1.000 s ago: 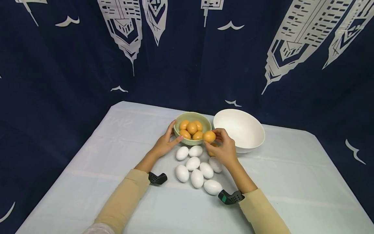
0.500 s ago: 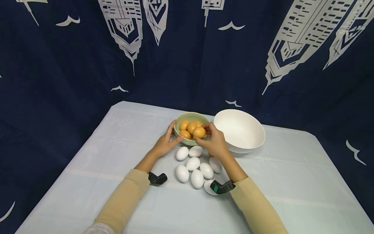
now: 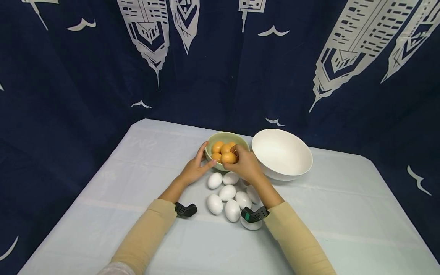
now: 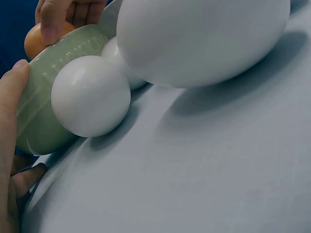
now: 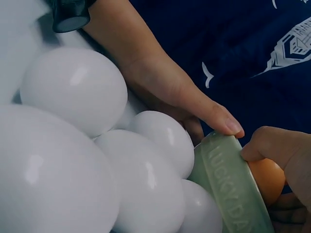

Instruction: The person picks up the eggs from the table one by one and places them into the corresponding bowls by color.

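Observation:
My left hand (image 3: 196,168) grips the side of a small green bowl (image 3: 223,136), thumb at the rim. In the right wrist view, raised lettering shows on the green bowl's wall (image 5: 226,182). Several orange eggs (image 3: 217,146) lie inside it. My right hand (image 3: 248,166) pinches another orange egg (image 3: 228,157) low over the near right part of the bowl; its thumb is at the rim in the left wrist view. Just in front of the bowl are several white eggs (image 3: 214,204), some partly covered by the right wrist and forearm.
To the right of the green bowl stands a larger white bowl (image 3: 283,152) with a slanted rim. A pale cloth covers the table (image 3: 120,172). Behind it hangs a dark blue curtain (image 3: 220,76) with white prints.
My right hand has carried the orange egg leftward from beside the green bowl to inside its rim. The left hand has stayed on the bowl.

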Available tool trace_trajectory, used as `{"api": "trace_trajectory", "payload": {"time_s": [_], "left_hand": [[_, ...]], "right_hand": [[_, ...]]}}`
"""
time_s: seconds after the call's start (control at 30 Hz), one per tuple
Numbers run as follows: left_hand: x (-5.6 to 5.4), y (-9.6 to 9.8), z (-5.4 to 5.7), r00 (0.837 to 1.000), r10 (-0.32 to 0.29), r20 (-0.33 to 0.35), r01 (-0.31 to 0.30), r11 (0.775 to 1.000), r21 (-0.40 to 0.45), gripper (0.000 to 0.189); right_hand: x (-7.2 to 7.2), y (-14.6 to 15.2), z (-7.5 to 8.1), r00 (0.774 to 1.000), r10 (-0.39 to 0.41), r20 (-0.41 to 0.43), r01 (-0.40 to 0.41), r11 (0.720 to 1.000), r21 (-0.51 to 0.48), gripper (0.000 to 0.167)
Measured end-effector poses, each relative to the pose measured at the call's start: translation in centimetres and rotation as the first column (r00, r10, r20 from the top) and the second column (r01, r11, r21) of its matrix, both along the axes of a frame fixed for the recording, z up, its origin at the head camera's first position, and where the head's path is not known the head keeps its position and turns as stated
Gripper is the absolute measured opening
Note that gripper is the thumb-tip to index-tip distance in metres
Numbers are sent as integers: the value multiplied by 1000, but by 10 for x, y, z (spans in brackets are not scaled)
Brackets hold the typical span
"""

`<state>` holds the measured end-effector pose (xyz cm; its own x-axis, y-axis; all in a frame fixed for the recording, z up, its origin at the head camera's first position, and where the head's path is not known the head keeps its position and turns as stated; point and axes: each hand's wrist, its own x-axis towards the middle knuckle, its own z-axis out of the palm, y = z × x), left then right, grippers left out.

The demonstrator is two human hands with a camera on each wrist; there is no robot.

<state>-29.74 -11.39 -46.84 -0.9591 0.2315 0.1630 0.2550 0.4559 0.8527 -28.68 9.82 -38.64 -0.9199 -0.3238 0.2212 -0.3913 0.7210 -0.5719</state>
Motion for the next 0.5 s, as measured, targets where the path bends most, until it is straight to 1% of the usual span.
{"api": "trace_trajectory", "payload": {"time_s": [0.13,0.23,0.5], "left_hand": [[0,0,0,1000,3,4,-3,1000,-1,80],[0,1,1,1000,4,6,-4,1000,-3,80],[0,1,1,1000,3,0,-3,1000,-4,80]], "right_hand": [[-1,-1,1,1000,-3,12,3,999,34,32],[0,-1,-1,1000,-3,6,3,999,44,24],[0,0,-6,999,-3,-41,4,999,34,23]]}}
